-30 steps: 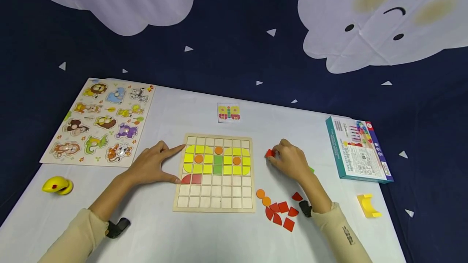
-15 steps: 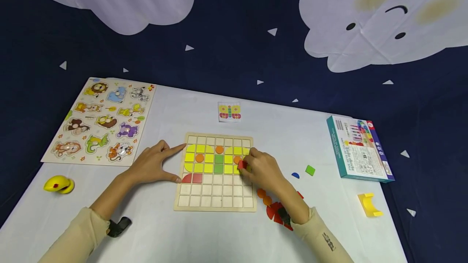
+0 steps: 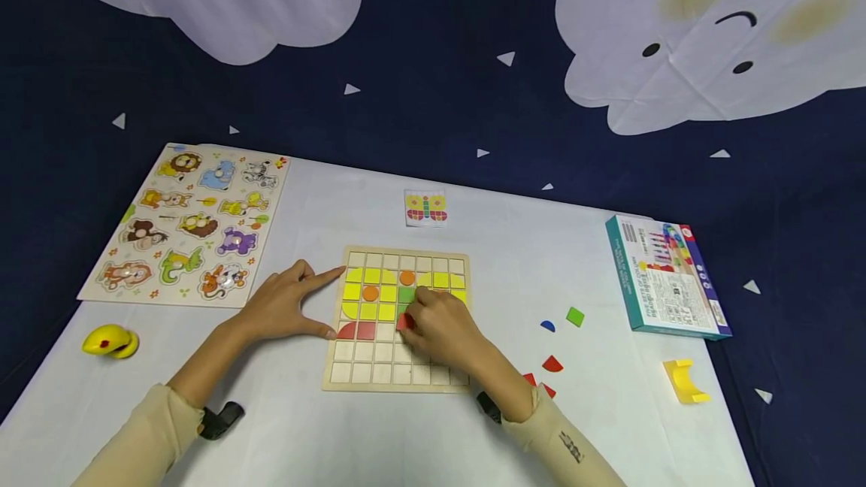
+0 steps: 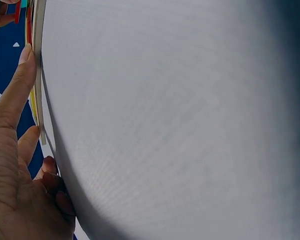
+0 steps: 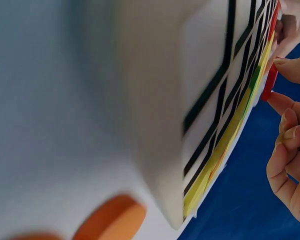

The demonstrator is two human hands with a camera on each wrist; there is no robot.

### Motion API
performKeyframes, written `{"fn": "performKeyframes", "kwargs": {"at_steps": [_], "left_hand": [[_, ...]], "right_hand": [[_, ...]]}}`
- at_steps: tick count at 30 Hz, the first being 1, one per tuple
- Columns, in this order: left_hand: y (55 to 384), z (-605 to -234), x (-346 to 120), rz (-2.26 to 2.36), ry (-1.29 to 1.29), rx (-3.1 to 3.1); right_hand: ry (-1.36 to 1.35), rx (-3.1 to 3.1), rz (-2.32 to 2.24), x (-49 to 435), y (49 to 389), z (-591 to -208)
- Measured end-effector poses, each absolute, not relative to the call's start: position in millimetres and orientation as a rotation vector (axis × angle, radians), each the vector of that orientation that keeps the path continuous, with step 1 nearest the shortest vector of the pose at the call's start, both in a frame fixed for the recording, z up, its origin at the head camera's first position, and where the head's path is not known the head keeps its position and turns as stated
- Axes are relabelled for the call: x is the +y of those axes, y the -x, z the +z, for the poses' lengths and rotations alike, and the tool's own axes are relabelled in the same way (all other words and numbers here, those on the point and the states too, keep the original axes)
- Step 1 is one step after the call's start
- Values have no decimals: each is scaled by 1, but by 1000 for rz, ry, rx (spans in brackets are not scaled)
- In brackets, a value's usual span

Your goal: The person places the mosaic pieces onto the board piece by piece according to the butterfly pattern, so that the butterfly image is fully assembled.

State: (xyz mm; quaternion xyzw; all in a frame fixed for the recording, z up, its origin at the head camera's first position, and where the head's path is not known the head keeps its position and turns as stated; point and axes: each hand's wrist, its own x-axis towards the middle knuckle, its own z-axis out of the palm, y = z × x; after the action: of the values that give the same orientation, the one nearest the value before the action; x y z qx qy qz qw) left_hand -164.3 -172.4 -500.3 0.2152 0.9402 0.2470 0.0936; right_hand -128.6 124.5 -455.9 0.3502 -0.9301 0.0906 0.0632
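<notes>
A wooden grid board (image 3: 399,385) lies on the table, its upper rows holding yellow, orange and green tiles. Two red pieces (image 3: 365,331) sit at the left of a lower row. My left hand (image 3: 284,305) rests at the board's left edge, thumb and forefinger spread against it; the left wrist view shows these fingertips (image 4: 26,54) on the rim. Over the board's middle, my right hand (image 3: 443,328) pinches a red tile (image 3: 404,322) between thumb and forefinger. In the right wrist view the red tile (image 5: 270,82) is held above the board, and the hand hides several cells.
Loose red pieces (image 3: 552,363), a blue half-circle (image 3: 548,326) and a green square (image 3: 575,316) lie to the right. A butterfly picture card (image 3: 425,208) is behind the board. An animal puzzle (image 3: 210,243), yellow toy (image 3: 111,341), box (image 3: 666,276) and yellow arch (image 3: 685,382) stand around.
From the right side of the table, my right hand has carried the red tile leftward to over the board's middle. The left hand stays at the board's edge.
</notes>
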Motion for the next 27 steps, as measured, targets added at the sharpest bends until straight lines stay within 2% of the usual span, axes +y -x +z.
{"fn": "performKeyframes", "kwargs": {"at_steps": [10,27], "left_hand": [[166,-499,-171,732,-648,2785],[164,-500,-174,745,-665,2795]], "right_hand": [[-1144,-2814,238,104,123,-460],[-1083,-2919,271,98,121,-458]]}}
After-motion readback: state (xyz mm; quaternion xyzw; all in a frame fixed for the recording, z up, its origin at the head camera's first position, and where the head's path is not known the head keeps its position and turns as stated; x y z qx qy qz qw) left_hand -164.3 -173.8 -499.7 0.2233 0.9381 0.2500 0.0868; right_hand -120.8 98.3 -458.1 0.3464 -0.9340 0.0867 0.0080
